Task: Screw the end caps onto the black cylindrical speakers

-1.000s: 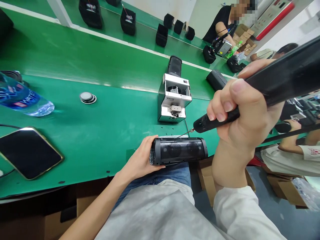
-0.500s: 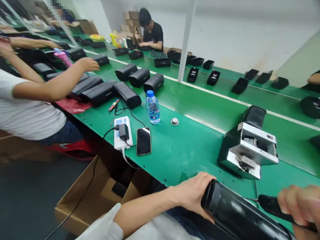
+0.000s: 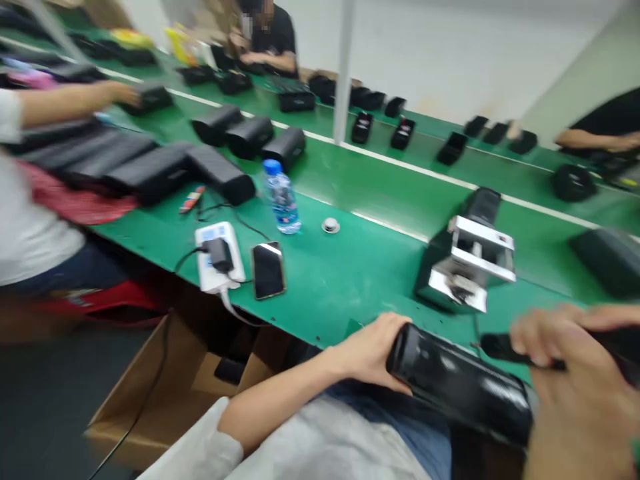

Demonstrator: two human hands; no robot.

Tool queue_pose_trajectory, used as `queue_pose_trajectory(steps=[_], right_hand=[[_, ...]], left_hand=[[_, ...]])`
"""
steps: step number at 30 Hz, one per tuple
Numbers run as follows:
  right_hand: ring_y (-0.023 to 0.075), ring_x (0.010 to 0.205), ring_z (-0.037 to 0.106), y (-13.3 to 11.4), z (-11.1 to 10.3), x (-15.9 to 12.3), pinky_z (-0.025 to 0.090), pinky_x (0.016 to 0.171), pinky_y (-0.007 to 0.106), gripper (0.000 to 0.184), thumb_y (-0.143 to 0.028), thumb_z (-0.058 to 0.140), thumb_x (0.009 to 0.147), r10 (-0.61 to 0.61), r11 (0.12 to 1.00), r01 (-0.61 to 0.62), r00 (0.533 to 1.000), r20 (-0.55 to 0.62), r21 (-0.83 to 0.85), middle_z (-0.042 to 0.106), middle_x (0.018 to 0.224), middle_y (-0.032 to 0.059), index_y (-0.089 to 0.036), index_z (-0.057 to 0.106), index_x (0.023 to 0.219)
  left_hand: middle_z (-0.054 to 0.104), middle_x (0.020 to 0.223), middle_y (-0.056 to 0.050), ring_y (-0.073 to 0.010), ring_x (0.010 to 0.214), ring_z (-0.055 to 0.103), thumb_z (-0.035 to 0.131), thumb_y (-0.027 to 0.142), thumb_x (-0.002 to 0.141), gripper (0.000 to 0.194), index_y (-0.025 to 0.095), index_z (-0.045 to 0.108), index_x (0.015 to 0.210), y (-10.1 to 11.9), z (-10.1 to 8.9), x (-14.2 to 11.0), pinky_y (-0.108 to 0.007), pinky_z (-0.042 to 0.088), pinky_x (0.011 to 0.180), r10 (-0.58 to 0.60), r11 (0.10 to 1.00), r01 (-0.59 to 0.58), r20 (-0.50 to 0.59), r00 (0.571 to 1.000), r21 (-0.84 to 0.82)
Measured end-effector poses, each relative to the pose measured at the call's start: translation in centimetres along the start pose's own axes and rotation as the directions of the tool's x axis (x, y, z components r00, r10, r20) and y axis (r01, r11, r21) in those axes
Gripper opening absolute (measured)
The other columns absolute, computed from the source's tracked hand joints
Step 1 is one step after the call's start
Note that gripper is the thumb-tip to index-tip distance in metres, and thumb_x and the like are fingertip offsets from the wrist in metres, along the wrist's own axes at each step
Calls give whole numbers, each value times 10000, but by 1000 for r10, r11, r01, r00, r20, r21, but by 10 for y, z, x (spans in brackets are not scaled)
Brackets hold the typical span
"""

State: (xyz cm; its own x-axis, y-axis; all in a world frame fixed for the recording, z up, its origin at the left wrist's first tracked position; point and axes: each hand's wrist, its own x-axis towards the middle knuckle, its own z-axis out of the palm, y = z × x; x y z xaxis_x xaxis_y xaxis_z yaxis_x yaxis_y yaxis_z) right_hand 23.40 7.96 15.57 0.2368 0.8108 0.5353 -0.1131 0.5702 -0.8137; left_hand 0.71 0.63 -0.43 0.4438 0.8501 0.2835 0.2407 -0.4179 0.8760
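My left hand (image 3: 373, 350) is wrapped round the left end of a black cylindrical speaker (image 3: 457, 383) that lies across my lap at the edge of the green bench (image 3: 350, 280). At the lower right my right hand (image 3: 575, 380) grips a black electric screwdriver (image 3: 505, 348), its tip close to the speaker's top right. The picture is smeared by motion.
A silver screw feeder (image 3: 467, 267) stands on the bench just beyond the speaker. To the left lie a phone (image 3: 269, 270), a white power strip (image 3: 216, 263), a water bottle (image 3: 281, 198) and a small round part (image 3: 331, 226). Rows of black speakers (image 3: 150, 167) and other workers' arms fill the far left. An open cardboard box (image 3: 165, 393) sits below.
My head has turned left and then swung slightly back right, so the bench's left side and other workers now show. Both hands keep their hold on speaker and screwdriver.
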Motion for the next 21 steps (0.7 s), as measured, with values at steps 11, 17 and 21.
queue_pose_trajectory(steps=[11,17,21], right_hand=[[137,383,434,-48,35,60,387,364,323,202,-262,885,869,-318,946,318,948,14,-65,460,576,-91,-317,701,930],[127,385,431,8,45,96,400,396,301,393,-583,815,985,-350,908,347,936,30,-234,397,588,-103,-306,550,897],[117,389,447,25,38,102,395,391,291,381,-591,832,968,-310,925,309,950,32,-220,443,624,-94,-302,585,948]], left_hand=[[526,1632,-207,-444,1533,561,997,323,778,1107,273,321,1653,8,-11,-2,-673,514,1261,-42,996,37,54,998,87],[550,1607,-180,-436,1516,589,1000,353,777,1101,289,339,1654,8,-11,-3,-658,545,1244,-64,993,60,32,997,100],[533,1632,-182,-443,1527,581,1001,364,781,1123,305,318,1671,7,-10,-3,-673,537,1251,-65,993,61,40,997,97]])
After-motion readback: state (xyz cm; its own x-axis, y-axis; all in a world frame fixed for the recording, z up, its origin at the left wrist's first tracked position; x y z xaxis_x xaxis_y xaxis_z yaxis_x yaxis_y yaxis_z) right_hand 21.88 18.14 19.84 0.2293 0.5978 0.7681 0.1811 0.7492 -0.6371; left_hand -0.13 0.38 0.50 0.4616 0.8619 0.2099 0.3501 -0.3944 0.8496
